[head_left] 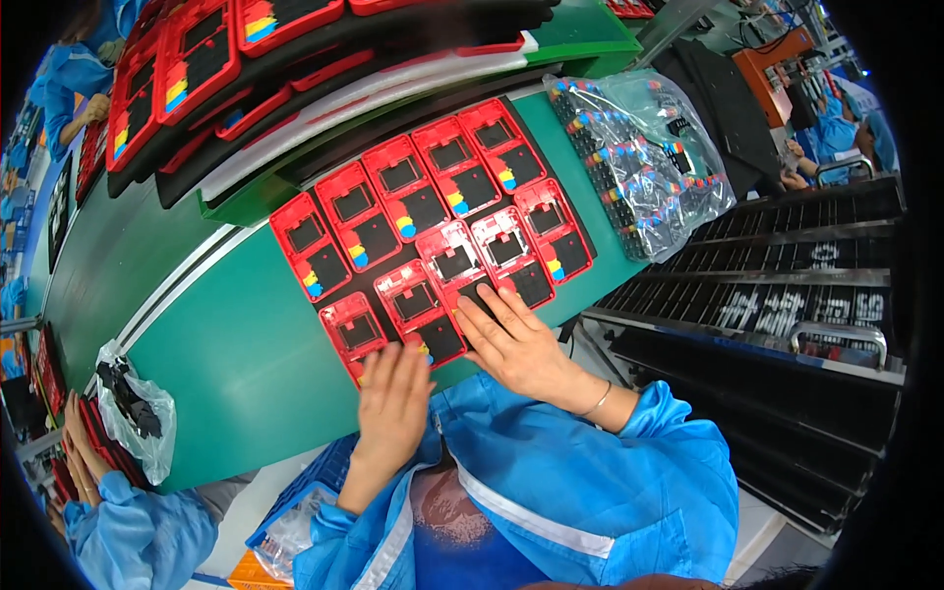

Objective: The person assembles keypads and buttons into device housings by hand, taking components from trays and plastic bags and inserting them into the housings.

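Observation:
Two rows of red plastic housings (pixel 349 204), with black insides and small yellow, blue and red pieces in their corners, lie on a dark sheet on the green table (pixel 246 324). My right hand (pixel 523 346) rests with outstretched fingers over the near end of a middle housing (pixel 454 258) in the near row. My left hand (pixel 389 401) is lifted at the near edge, slightly blurred, fingers stretched out. It partly covers the leftmost near housing (pixel 349 323). I see nothing held in either hand; what lies under the right fingertips is hidden.
A clear bag of small black, colour-tipped parts (pixel 639 157) lies at the right. Above, a white-and-green ledge (pixel 393 93) carries stacked trays of red housings (pixel 202 44). Another bag (pixel 138 413) and a co-worker's sleeve (pixel 138 531) are at the left. Black racks (pixel 787 324) stand right.

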Demonstrator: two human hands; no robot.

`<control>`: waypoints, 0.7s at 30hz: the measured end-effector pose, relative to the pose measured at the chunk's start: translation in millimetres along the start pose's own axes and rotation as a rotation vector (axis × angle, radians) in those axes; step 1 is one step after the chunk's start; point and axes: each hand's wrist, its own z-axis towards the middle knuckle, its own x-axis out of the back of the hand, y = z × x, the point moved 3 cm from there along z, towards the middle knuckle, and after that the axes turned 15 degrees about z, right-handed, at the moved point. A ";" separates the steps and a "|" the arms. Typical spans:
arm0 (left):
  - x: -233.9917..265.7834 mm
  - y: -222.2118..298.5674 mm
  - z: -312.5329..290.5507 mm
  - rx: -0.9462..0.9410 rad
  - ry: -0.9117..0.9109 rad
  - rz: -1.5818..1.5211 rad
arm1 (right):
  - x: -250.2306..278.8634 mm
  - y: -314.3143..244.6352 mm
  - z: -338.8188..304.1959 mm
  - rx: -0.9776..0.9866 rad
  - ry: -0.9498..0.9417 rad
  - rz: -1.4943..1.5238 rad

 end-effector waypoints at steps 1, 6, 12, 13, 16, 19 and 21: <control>5.0 -4.3 -8.4 0.074 0.021 0.020 | -1.4 -2.4 0.2 -0.005 0.005 -0.023; -2.4 -20.4 -37.0 0.084 -0.134 0.074 | 5.1 -0.7 7.3 0.014 -0.017 -0.029; -8.1 -13.8 -37.9 0.112 -0.150 0.145 | 31.7 10.3 -15.2 -0.182 0.191 -0.051; -8.3 -12.7 -35.8 0.123 -0.150 0.153 | 28.6 14.3 -21.8 -0.191 0.193 -0.055; -14.7 -13.9 -39.0 0.145 -0.111 0.179 | 17.0 21.5 -25.4 -0.157 0.089 -0.181; -17.9 -14.5 -39.9 0.126 -0.057 0.174 | 17.4 22.3 -22.6 -0.138 0.040 -0.219; -18.1 -12.5 -38.2 0.129 -0.072 0.177 | 21.1 21.0 -23.8 -0.152 0.020 -0.208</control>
